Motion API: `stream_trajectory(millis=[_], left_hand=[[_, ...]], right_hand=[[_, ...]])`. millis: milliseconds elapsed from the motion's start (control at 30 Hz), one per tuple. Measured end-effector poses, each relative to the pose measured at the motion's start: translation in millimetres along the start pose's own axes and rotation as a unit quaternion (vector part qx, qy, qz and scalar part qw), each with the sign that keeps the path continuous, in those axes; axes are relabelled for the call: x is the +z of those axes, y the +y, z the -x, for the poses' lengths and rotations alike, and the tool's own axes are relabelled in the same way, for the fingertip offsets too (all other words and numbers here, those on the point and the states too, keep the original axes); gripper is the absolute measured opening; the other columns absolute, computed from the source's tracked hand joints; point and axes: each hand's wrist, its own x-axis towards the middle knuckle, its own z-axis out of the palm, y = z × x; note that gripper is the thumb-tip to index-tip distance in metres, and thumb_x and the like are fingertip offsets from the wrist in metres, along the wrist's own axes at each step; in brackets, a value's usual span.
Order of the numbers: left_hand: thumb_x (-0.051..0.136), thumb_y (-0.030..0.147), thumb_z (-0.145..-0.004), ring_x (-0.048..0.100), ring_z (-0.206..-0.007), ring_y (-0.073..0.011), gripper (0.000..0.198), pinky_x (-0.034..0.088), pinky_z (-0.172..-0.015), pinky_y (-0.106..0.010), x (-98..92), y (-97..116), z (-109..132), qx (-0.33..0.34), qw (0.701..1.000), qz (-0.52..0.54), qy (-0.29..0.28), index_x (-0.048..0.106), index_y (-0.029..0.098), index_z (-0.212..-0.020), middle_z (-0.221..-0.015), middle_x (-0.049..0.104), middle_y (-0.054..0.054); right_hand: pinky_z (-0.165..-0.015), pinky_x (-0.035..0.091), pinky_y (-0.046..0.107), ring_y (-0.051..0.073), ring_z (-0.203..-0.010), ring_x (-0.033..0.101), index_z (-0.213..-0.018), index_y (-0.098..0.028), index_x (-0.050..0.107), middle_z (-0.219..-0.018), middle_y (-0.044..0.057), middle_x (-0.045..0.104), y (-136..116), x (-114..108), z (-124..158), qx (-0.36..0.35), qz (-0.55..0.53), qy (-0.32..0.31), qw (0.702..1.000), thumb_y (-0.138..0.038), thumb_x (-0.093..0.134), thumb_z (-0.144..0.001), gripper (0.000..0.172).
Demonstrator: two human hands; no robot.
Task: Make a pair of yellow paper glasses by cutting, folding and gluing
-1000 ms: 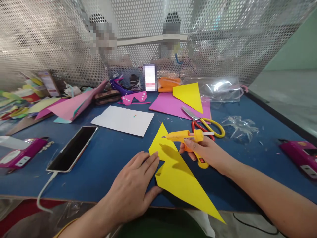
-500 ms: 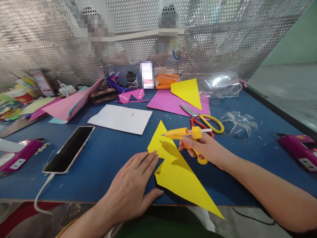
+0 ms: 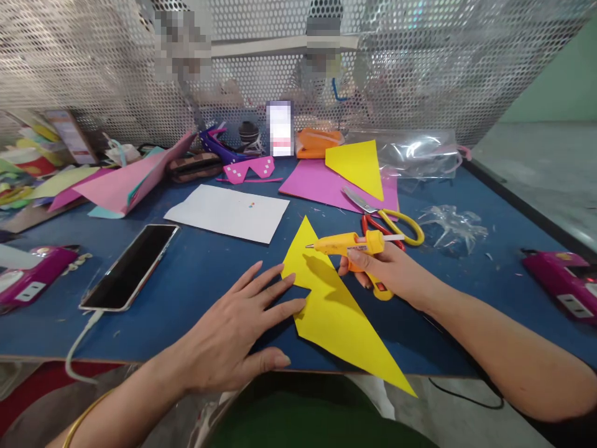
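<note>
My right hand [image 3: 373, 264] grips a yellow hot glue gun [image 3: 338, 244], its metal nozzle pointing left above the yellow paper [image 3: 340, 326]. A glue stick pokes out of the gun's back end. The paper is cut to a long pointed shape with a notch in its left edge, and its lower tip hangs past the table's front edge. Fingers spread, my left hand [image 3: 247, 317] lies flat at the notch, fingertips touching the paper's left edge. Scissors [image 3: 380, 218] with one red and one yellow handle lie open just behind the glue gun.
Behind are a white sheet [image 3: 228, 214], pink paper glasses [image 3: 249, 170], purple paper [image 3: 308, 183] and another yellow piece [image 3: 357, 165]. A charging phone [image 3: 130, 267] lies left. Magenta power strips [image 3: 35, 280] sit at both sides; clear plastic [image 3: 452, 227] lies right. A perforated metal screen [image 3: 261, 74] stands at the back.
My left hand has spread its fingers and shifted left, its thumb coming away from the paper. The small fold beside the notch no longer shows. The glue gun stays over the paper.
</note>
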Motion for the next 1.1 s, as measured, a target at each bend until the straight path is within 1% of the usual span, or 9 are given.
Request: stream_trajectory(millis=[200, 300, 367, 467, 567, 667, 767, 967, 1100], left_hand=[[0.055, 0.061, -0.090, 0.027, -0.149, -0.0345, 0.069, 0.015, -0.120, -0.065, 7.9, -6, 2, 0.031, 0.999, 0.002, 0.025, 0.036, 0.035, -0.151, -0.160, 0.034, -0.008], [0.054, 0.060, -0.091, 0.026, -0.149, -0.0330, 0.071, 0.012, -0.121, -0.063, 12.4, -6, 3, 0.047, 0.998, -0.003, 0.030, 0.033, 0.033, -0.153, -0.161, 0.032, -0.010], [0.052, 0.060, -0.092, 0.024, -0.150, -0.0315, 0.070, 0.012, -0.122, -0.061, 12.5, -7, 3, 0.053, 0.998, -0.004, 0.028, 0.032, 0.033, -0.153, -0.161, 0.031, -0.011], [0.052, 0.061, -0.091, 0.024, -0.150, -0.0312, 0.071, 0.013, -0.122, -0.061, 11.3, -8, 3, 0.054, 0.998, 0.006, 0.029, 0.033, 0.033, -0.153, -0.161, 0.031, -0.010], [0.056, 0.061, -0.089, 0.027, -0.149, -0.0327, 0.073, 0.014, -0.122, -0.061, 11.8, -9, 4, 0.055, 0.997, 0.033, 0.042, 0.034, 0.031, -0.152, -0.161, 0.033, -0.010], [0.059, 0.062, -0.086, 0.029, -0.148, -0.0329, 0.076, 0.015, -0.122, -0.061, 14.8, -9, 6, 0.053, 0.995, 0.058, 0.056, 0.035, 0.032, -0.152, -0.159, 0.036, -0.009], [0.062, 0.064, -0.083, 0.031, -0.148, -0.0329, 0.079, 0.016, -0.121, -0.062, 18.3, -9, 6, 0.047, 0.994, 0.073, 0.070, 0.035, 0.034, -0.151, -0.159, 0.037, -0.007], [0.062, 0.067, -0.082, 0.029, -0.148, -0.0322, 0.082, 0.017, -0.121, -0.061, 19.0, -8, 6, 0.050, 0.994, 0.058, 0.077, 0.035, 0.032, -0.152, -0.159, 0.038, -0.009], [0.060, 0.068, -0.082, 0.029, -0.149, -0.0321, 0.082, 0.017, -0.121, -0.060, 18.1, -8, 6, 0.056, 0.994, 0.054, 0.079, 0.036, 0.032, -0.151, -0.159, 0.037, -0.009]], right_hand=[[-0.049, 0.041, 0.026, 0.012, -0.055, 0.052, -0.081, -0.020, 0.070, -0.067, 0.003, 0.064, -7, -8, 11, -0.028, 0.044, 0.016, 0.998, -0.067, 0.057, -0.087, 0.049], [-0.051, 0.046, 0.027, 0.013, -0.057, 0.054, -0.090, -0.024, 0.073, -0.085, 0.006, 0.071, -3, -13, 31, -0.035, 0.050, 0.023, 0.998, -0.065, 0.059, -0.087, 0.043], [-0.050, 0.048, 0.028, 0.015, -0.058, 0.056, -0.097, -0.028, 0.073, -0.091, 0.006, 0.072, 3, -15, 48, -0.026, 0.033, 0.001, 0.999, -0.063, 0.059, -0.088, 0.039], [-0.051, 0.049, 0.030, 0.017, -0.060, 0.058, -0.106, -0.029, 0.070, -0.088, 0.005, 0.072, 10, -13, 73, -0.015, 0.049, -0.030, 0.998, -0.061, 0.061, -0.087, 0.038], [-0.050, 0.045, 0.030, 0.017, -0.056, 0.054, -0.093, -0.027, 0.067, -0.071, 0.002, 0.063, 7, -6, 86, -0.029, 0.122, -0.072, 0.990, -0.068, 0.058, -0.086, 0.042], [-0.049, 0.038, 0.028, 0.015, -0.054, 0.050, -0.080, -0.025, 0.060, -0.065, -0.001, 0.055, 2, 4, 87, -0.039, 0.194, -0.084, 0.977, -0.075, 0.051, -0.085, 0.051], [-0.049, 0.032, 0.028, 0.013, -0.054, 0.047, -0.078, -0.024, 0.055, -0.067, -0.002, 0.053, 0, 12, 85, -0.041, 0.220, -0.094, 0.970, -0.077, 0.048, -0.085, 0.054], [-0.050, 0.031, 0.028, 0.013, -0.055, 0.047, -0.077, -0.023, 0.051, -0.068, -0.002, 0.052, -2, 18, 84, -0.084, 0.269, -0.099, 0.954, -0.071, 0.043, -0.092, 0.051], [-0.049, 0.032, 0.028, 0.014, -0.056, 0.048, -0.078, -0.024, 0.051, -0.068, -0.001, 0.053, -2, 19, 84, -0.085, 0.288, -0.101, 0.949, -0.069, 0.044, -0.093, 0.048]])
